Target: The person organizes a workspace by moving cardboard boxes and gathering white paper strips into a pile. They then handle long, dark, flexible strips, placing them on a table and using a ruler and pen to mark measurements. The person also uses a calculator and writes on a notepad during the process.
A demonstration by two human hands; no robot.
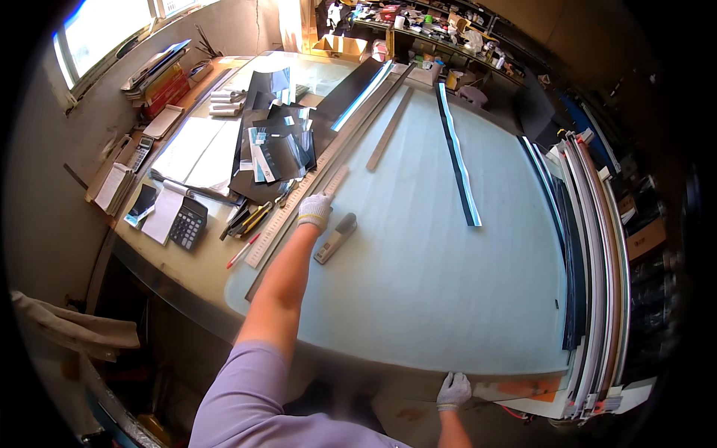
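My left hand [315,211], in a white knit glove, is closed on a pale tan ruler [337,180] that sticks out past the fingers, slightly blurred. The hand is over the left part of a large pale blue-green tabletop [418,291]. Just right of it lies a grey hand tool [336,237] with a rounded dark end; its kind is unclear. My right hand [454,390], also gloved, has its fingers curled over the table's front edge. A longer marked ruler [280,226] runs beside a metal straightedge [299,218] left of my left hand.
A black strip with a light blue edge [459,160] and a brown bar [389,130] lie farther back. Upright stacked sheets [597,261] line the right side. At left are dark film pieces [280,149], a calculator [188,224], a red pen [243,251] and an open notebook [196,153].
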